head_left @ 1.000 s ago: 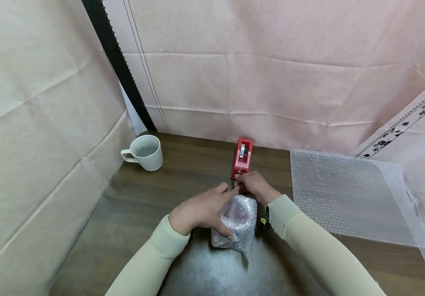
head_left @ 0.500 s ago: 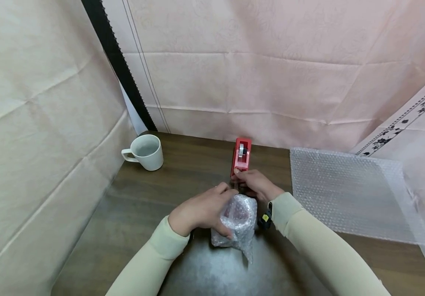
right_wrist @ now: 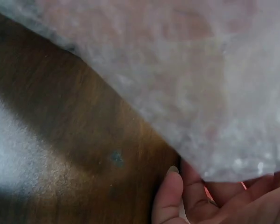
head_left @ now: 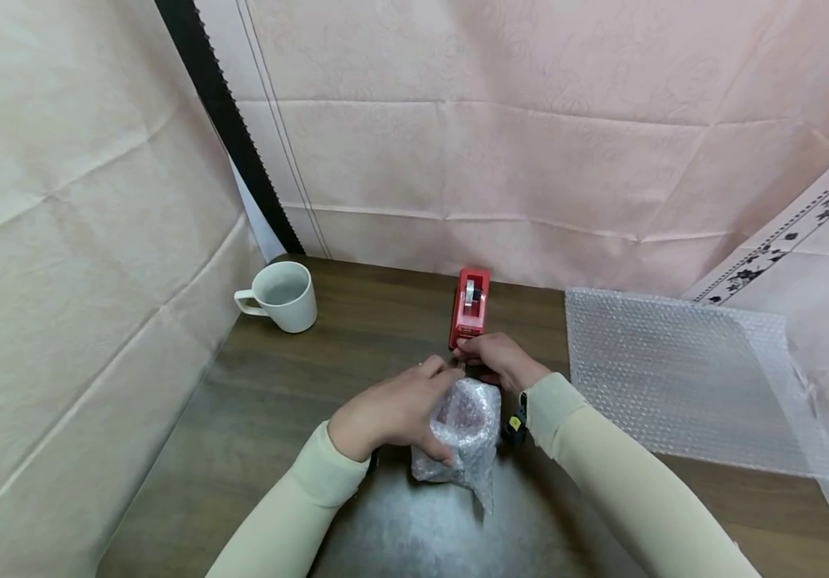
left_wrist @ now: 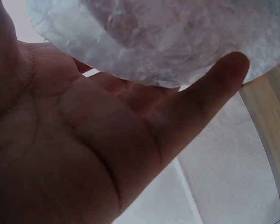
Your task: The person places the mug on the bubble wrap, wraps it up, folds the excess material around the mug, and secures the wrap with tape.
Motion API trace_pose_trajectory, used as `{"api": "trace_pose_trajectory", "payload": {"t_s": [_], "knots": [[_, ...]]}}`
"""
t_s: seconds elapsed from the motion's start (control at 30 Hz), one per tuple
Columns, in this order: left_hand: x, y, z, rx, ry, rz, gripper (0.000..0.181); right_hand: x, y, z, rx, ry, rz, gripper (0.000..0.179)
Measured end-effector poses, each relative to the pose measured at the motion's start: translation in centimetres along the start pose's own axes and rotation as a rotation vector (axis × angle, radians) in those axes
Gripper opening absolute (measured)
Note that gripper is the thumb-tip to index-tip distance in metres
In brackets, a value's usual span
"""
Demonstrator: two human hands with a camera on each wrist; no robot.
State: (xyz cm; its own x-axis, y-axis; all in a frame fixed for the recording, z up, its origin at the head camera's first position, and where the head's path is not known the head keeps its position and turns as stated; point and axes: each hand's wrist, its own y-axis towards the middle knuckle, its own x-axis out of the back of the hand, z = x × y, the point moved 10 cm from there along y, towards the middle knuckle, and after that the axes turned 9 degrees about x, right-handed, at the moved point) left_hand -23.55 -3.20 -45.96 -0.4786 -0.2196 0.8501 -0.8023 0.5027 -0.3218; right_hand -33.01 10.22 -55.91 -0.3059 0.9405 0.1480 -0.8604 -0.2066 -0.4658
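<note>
My left hand (head_left: 403,405) holds a bubble-wrapped bundle (head_left: 473,425) on the table, its thumb on the near side and fingers at the far end. A pinkish shape shows dimly through the wrap. In the left wrist view the bundle (left_wrist: 154,42) lies against the fingers. Just beyond it, my right hand (head_left: 497,360) pinches tape at the near end of a red tape dispenser (head_left: 469,309); the strip itself is barely visible. The right wrist view has the bundle (right_wrist: 186,93) in front of the curled right fingers (right_wrist: 169,198), whose tips are partly hidden.
A white mug (head_left: 287,297) stands at the back left, handle to the left. A flat sheet of bubble wrap (head_left: 674,377) covers the table's right side and overhangs its right edge. Pale cloth (head_left: 530,160) hangs behind the wooden table (head_left: 255,449) and at both sides.
My right hand shifted slightly toward the dispenser, then back toward the bundle. The tape dispenser has slid a little left. My left hand and the bundle have stayed put.
</note>
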Motion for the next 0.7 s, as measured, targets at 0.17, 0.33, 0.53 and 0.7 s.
{"api": "trace_pose_trajectory", "payload": {"t_s": [0.17,0.33,0.53,0.7], "knots": [[0.18,-0.15,-0.25,-0.037,0.022,-0.014,0.117,-0.3,-0.12,0.32,-0.008,-0.021,-0.008,0.033],[0.39,-0.26,-0.42,-0.059,0.026,-0.027,0.116,-0.4,-0.09,0.38,-0.018,-0.039,-0.006,0.03],[0.33,-0.14,-0.33,-0.055,0.011,-0.032,0.116,-0.15,0.06,0.19,-0.041,0.003,-0.018,0.027],[0.15,-0.13,-0.24,-0.056,0.003,-0.031,0.115,-0.25,0.46,-0.3,-0.052,0.023,-0.042,0.023]]}}
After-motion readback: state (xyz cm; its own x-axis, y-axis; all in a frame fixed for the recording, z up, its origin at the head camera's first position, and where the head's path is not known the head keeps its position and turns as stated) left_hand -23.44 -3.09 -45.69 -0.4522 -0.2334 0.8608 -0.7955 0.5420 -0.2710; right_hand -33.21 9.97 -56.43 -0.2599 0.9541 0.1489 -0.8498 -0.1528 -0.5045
